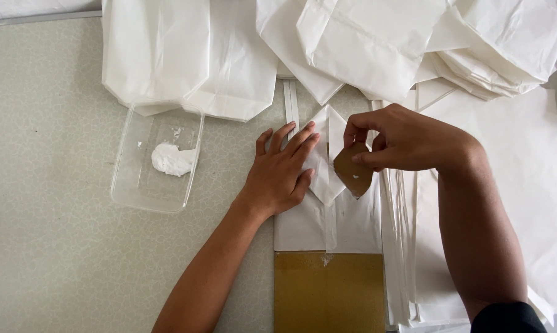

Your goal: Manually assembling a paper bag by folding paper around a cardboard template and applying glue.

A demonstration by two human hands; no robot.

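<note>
Glue smears are the likely fault: a small brown cardboard scraper [353,172] is pinched in the right hand [408,139] fingers over the folded white paper bag bottom [325,161], which is pressed flat on the tabletop [50,234] by the open left hand [281,169]; slippage would misalign the fold.
</note>
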